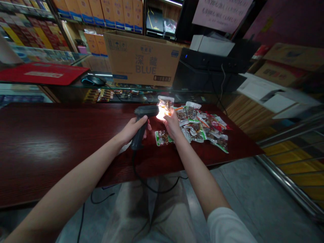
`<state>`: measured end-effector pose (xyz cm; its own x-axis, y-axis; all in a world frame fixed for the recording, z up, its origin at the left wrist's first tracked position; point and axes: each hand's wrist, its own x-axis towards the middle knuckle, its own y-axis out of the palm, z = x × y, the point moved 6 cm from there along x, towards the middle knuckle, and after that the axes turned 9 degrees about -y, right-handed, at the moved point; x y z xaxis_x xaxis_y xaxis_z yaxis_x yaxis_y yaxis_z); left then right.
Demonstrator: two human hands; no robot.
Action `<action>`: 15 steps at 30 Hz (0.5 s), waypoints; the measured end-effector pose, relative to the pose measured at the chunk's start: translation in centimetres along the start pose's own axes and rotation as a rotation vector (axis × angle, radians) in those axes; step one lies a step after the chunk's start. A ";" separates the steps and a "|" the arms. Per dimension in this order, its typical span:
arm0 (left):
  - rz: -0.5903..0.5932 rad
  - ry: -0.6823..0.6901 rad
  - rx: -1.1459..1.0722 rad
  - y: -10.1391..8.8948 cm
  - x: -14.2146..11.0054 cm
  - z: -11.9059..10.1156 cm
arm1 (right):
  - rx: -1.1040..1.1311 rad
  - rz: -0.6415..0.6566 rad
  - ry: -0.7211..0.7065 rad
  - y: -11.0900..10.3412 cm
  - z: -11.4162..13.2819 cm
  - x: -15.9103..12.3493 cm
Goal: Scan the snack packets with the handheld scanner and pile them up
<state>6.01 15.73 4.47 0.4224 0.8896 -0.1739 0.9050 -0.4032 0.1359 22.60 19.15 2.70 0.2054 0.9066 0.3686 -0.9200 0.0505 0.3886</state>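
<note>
My left hand (135, 129) is wrapped round the handle of a black barcode scanner (146, 110), whose cable hangs past the table's front edge. The scanner's head points right, and its bright light falls on a small clear snack packet (166, 100). That packet is gripped by my right hand (173, 123), its lower part washed out by the glare. Just below my right hand lies a snack packet with a green edge (162, 138). To the right is a loose pile of similar packets (196, 123). Part of a white paper (126, 147) shows under my left hand.
A dark red wooden table (50, 135) spans the front. Behind it, a cardboard box (144, 62), a computer mouse (92, 80) and a red mat (45, 73) rest on a glass counter. A black machine (212, 60) stands back right, and metal rails (286, 179) are at far right.
</note>
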 end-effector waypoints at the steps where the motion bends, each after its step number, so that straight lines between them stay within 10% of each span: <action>1: 0.000 -0.003 0.005 0.0 0.0 0.0 | -0.010 0.002 -0.002 0.0 0.0 0.0; 9: -0.007 -0.011 -0.029 -0.4 0.3 0.1 | -0.223 0.064 -0.065 -1.4 0.0 0.7; 15: -0.008 0.004 -0.062 -1.0 0.7 0.4 | -0.769 -0.023 -0.367 -3.8 3.3 1.6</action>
<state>5.44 16.62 3.84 0.4146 0.8937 -0.1715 0.9035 -0.3818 0.1946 27.54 19.00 4.63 0.1993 0.7157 0.6693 -0.8577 0.4578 -0.2341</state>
